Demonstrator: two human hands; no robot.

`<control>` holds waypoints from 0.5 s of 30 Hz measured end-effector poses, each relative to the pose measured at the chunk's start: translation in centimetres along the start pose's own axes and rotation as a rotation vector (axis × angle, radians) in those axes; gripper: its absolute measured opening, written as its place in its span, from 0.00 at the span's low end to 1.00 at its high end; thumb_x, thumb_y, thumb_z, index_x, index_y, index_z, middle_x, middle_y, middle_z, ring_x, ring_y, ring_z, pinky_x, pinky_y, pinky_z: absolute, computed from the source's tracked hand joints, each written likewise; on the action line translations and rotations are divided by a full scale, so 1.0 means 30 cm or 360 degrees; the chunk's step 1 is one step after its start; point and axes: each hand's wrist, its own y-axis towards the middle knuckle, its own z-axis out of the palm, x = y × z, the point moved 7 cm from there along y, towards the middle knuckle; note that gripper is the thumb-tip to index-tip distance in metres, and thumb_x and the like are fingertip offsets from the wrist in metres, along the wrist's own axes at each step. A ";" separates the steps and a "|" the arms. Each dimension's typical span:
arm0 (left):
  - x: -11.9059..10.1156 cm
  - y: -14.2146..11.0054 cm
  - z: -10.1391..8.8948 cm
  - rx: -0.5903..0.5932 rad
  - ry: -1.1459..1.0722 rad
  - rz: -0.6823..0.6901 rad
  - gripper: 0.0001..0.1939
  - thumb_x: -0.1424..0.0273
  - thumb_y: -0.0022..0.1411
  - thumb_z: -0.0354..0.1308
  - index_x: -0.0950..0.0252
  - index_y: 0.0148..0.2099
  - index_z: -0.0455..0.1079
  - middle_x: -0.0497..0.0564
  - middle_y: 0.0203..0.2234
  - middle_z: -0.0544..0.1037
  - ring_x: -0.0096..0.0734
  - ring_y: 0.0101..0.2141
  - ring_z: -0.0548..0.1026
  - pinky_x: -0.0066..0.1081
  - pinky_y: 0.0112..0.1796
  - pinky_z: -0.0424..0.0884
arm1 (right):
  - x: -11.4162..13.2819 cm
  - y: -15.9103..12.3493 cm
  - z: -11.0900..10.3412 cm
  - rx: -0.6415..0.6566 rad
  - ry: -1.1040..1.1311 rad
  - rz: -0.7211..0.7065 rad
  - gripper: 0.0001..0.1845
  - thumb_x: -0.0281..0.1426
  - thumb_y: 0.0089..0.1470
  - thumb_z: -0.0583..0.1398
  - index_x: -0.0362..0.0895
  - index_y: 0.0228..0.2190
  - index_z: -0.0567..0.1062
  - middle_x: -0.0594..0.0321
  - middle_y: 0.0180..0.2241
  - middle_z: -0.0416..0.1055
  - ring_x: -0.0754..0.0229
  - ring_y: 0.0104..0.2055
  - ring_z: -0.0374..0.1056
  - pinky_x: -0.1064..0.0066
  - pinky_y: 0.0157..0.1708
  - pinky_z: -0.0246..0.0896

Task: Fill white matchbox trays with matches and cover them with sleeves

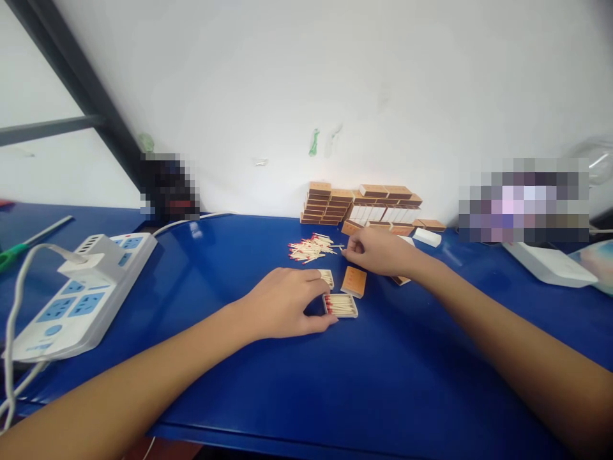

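My left hand (291, 303) grips a small white matchbox tray (355, 313) between thumb and fingers. Matches (341, 305) with red heads lie side by side in that tray, heads toward the hand. Behind it, partly covered by my fingers, sits another tray (327, 277) with matches. Just right of the loose match pile (311, 248), my right hand (378, 250) is closed in a pinch, and a single match (338, 246) sticks out at its fingertips. An orange matchbox cover (354, 282) lies between the two hands.
Stacked matchboxes (323, 204) stand against the wall, with more boxes (402, 229) and a white tray (428, 237) in front. A power strip (90, 300) with plugged-in cables and a green-handled tool (14, 254) occupy the left. A white device (550, 265) lies at the right.
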 end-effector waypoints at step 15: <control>0.009 -0.001 0.000 0.0025 -0.0003 -0.0002 0.17 0.54 0.68 0.60 0.63 0.44 0.77 0.49 0.35 0.79 0.34 0.34 0.78 0.32 0.31 0.66 | -0.049 -0.004 0.001 0.0121 0.0213 -0.0370 0.11 0.37 0.62 0.57 0.45 0.36 0.76 0.60 0.32 0.69 0.56 0.35 0.65 0.67 0.35 0.55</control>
